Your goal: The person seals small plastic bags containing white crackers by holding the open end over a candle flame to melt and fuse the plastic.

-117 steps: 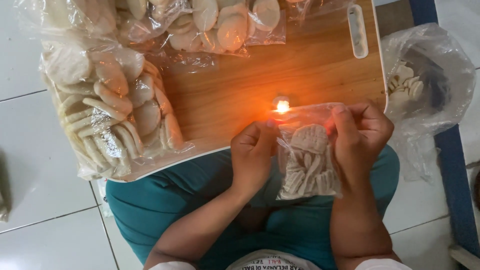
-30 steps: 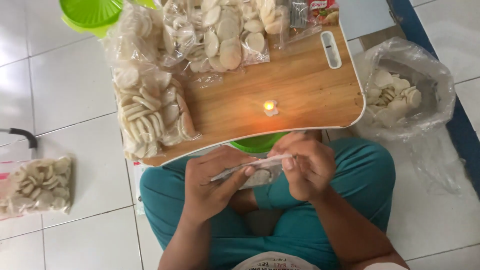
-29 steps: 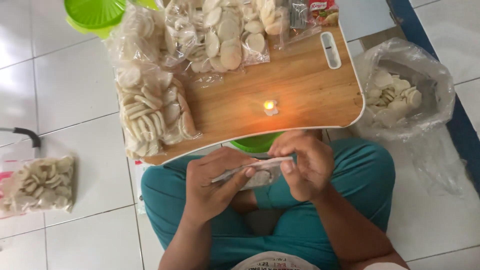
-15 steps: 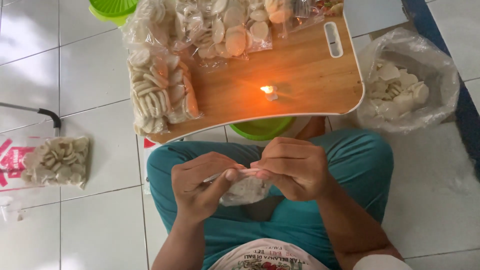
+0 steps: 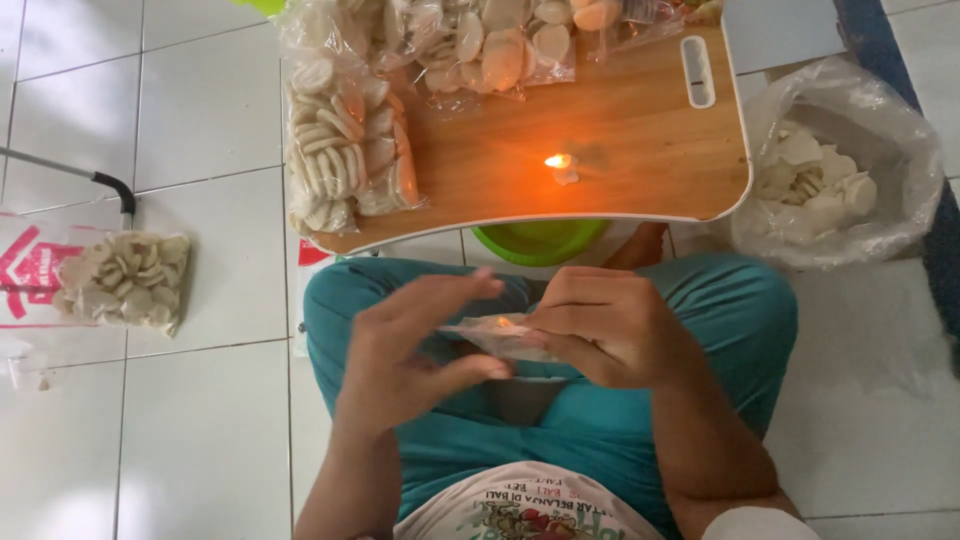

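Head view: my right hand [image 5: 610,325] pinches the small clear cracker packet [image 5: 500,335] over my lap, while my left hand [image 5: 415,350] is spread half open, thumb just touching it. I judge the seal is being pressed; next needs a firm regrip. Half a second ago both hands were closed round it. Candle [image 5: 560,165] burns at twelve o'clock on the counter [image 5: 640,110].

roughly four cracker bags [image 5: 345,150], one candle [image 5: 560,165].

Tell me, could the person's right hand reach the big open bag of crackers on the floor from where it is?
Probably yes. The right hand sits on that side, and nothing stands between it and the open bag, but its fingers are busy pinching the small plastic packet.
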